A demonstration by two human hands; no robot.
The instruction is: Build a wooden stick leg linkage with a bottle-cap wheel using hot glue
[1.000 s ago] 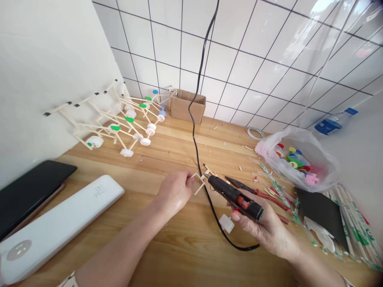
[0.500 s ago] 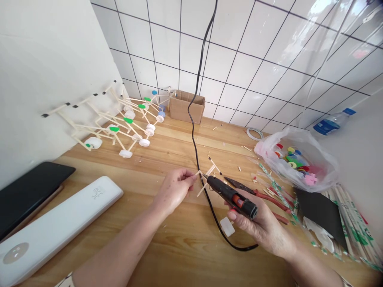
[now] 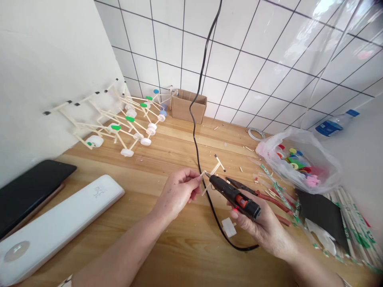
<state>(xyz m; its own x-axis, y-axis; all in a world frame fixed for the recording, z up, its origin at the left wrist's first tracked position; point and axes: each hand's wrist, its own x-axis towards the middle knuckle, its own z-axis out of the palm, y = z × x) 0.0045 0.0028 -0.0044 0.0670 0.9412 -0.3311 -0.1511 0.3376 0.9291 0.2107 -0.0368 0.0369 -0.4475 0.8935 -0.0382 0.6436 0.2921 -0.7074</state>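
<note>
My left hand [image 3: 181,191] pinches a small frame of thin wooden sticks [image 3: 216,166], which has a black-tipped crossbar at its far end. In my right hand [image 3: 266,227] is a black glue gun [image 3: 235,195], with an orange part and a small red light showing on it. The nozzle points left and meets the stick joint just beyond my left fingertips; whether it touches cannot be made out. Part of the stick frame lies hidden behind the gun. A black cord [image 3: 213,211] runs under the hands. Below the gun lies a small white plastic piece [image 3: 229,227].
Stick models with white wheels [image 3: 127,152] stand at the back left, beside a cardboard box [image 3: 189,108]. A power bank [image 3: 66,223] and a phone [image 3: 36,191] lie left. Pliers [image 3: 273,200], a bag of bottle caps [image 3: 326,175], a tape roll [image 3: 256,134] and wrapped sticks [image 3: 356,227] are right.
My left hand has shifted slightly right and turned, and the stick frame has swung slightly up and right with it. The glue gun has moved a little right, its nozzle still at the joint.
</note>
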